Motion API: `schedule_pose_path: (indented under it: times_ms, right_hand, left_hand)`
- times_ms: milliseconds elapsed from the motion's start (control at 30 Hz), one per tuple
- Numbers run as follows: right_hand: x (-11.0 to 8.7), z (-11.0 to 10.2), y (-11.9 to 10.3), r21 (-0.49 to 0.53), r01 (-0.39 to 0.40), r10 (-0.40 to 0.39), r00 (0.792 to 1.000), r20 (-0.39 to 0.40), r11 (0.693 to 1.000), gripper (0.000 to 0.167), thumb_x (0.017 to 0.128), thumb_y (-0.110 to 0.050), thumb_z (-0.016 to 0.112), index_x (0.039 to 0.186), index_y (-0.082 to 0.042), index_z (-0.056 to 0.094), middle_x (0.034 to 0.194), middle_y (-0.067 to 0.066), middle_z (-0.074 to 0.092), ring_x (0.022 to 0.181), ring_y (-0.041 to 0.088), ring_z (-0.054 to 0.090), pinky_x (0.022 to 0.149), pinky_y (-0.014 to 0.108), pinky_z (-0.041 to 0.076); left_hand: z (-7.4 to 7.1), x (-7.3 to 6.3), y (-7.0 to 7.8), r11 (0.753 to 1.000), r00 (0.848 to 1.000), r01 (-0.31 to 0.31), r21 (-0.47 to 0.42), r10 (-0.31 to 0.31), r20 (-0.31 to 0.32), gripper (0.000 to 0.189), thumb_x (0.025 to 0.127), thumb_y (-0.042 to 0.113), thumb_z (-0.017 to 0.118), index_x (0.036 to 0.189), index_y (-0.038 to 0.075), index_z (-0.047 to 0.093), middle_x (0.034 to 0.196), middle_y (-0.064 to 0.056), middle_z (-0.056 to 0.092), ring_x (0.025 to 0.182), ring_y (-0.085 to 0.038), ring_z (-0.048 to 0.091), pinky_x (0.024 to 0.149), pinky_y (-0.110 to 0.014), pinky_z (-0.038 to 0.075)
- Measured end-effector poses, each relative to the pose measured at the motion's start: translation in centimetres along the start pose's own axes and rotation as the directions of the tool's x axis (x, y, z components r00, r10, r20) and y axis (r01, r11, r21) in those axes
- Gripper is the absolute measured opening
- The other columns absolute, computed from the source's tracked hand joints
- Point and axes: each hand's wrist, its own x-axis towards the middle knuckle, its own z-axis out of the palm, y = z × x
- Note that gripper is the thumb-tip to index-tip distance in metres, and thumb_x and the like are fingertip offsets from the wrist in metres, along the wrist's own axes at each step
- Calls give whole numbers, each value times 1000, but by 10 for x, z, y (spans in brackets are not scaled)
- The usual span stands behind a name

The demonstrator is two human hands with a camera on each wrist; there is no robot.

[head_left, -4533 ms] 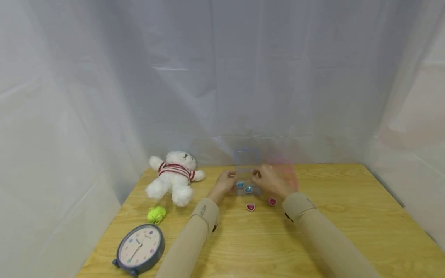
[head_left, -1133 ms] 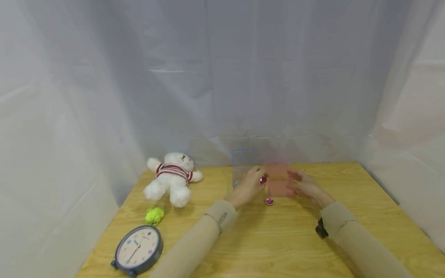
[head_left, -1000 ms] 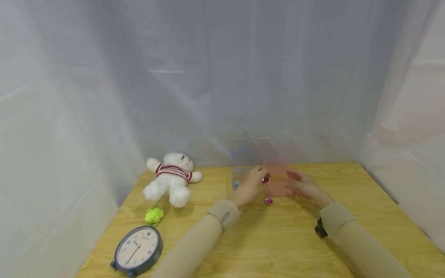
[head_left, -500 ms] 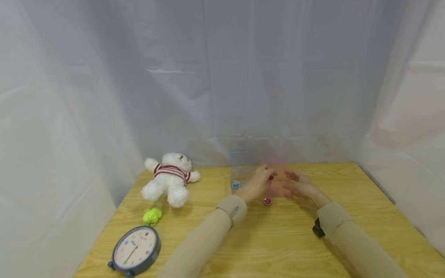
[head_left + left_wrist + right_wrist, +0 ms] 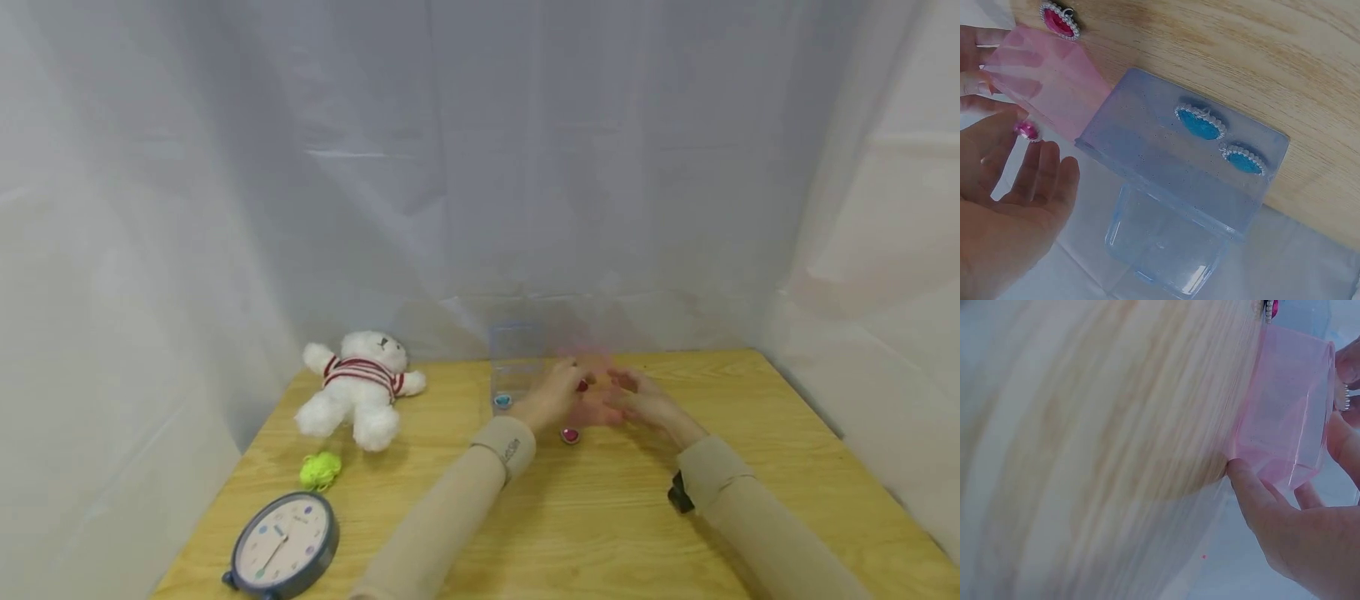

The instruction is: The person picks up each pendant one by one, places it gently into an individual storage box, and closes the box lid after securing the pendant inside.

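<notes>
My left hand (image 5: 557, 395) pinches a pink heart-shaped gem (image 5: 1027, 130) with a silver beaded rim, at the opening of a see-through pink plastic box (image 5: 1285, 400). From the other side, my right hand (image 5: 648, 404) holds that box, thumb and fingers spread round its end. A second pink heart gem (image 5: 570, 436) lies on the table in front of the box. To the left stands a see-through blue plastic box (image 5: 1141, 119), and two blue gems (image 5: 1199, 124) with silver rims are at it; the head view shows just one, beside my left wrist.
A white teddy bear (image 5: 362, 392) in a striped sweater lies at the back left of the wooden table (image 5: 600, 533). Nearer are a bright yellow yarn ball (image 5: 320, 471) and a round blue-rimmed alarm clock (image 5: 283, 543). White sheeting (image 5: 480, 208) hangs behind.
Both hands have shifted right from the blue box to the pink one. My left hand has picked up one pink gem from the table and carried it rightward to the pink box.
</notes>
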Motion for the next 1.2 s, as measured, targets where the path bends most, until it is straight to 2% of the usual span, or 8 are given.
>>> schedule_pose_path:
  times_ms: [167,333,433,567,733,900,1067,1200]
  right_hand:
    - [1,2,0,-17,-6,6,1000,3,1000,72,106,-9,57,166,1,17,172,34,13,154,52,33,122,56,44]
    - [2,2,0,-17,26,-26,1000,3,1000,70,106,-7,54,165,4,17,170,36,15,152,53,34,111,42,52]
    - [1,2,0,-3,29,-29,1000,5,1000,70,106,-6,54,165,4,16,171,36,13,154,52,31,106,37,53]
    - [0,1,0,-18,16,-16,1000,0,1000,71,106,-7,55,165,4,17,171,35,13,154,51,30,99,31,54]
    - [-2,0,-1,-44,12,-12,1000,-7,999,72,106,-9,57,165,3,18,171,35,15,153,52,33,100,35,55]
    - [-3,0,-2,-56,2,-2,1000,-11,998,72,106,-10,58,165,2,19,171,35,15,152,53,34,105,40,54]
    - [-4,-1,-5,-67,17,-17,1000,2,998,73,105,-8,57,165,4,17,170,36,15,153,54,31,115,53,50]
    - [-4,0,-6,-76,18,-18,1000,7,997,72,106,-9,57,165,5,17,170,37,15,154,54,29,121,59,45]
  left_hand:
    - [1,1,-3,996,1000,26,86,-26,-2,34,102,14,69,136,17,69,139,0,67,132,-22,60,110,-35,56]
    - [-4,4,-9,985,996,21,171,-6,-88,31,103,16,66,134,17,68,135,-2,69,129,-22,61,113,-34,53]
    - [-10,4,-9,988,992,29,154,-9,-125,36,103,19,67,139,16,65,139,-5,67,129,-23,62,112,-35,54]
    - [-21,-1,-4,993,987,66,99,-50,-150,52,103,26,68,152,18,53,147,-8,62,132,-26,61,111,-39,56]
    - [-30,-11,3,995,981,103,-6,-102,-167,68,102,32,67,162,22,38,156,-9,54,140,-30,56,117,-47,52]
    - [-30,-27,5,992,983,96,-79,-107,-149,60,103,40,63,157,20,47,156,-10,55,139,-31,58,115,-51,53]
    - [-24,-46,3,983,990,123,-135,-131,-57,49,104,47,61,145,20,59,144,-9,63,126,-28,65,102,-43,61]
    - [-17,-56,-2,984,992,127,-123,-129,-12,47,104,50,60,138,17,64,132,-7,69,116,-23,67,92,-35,62]
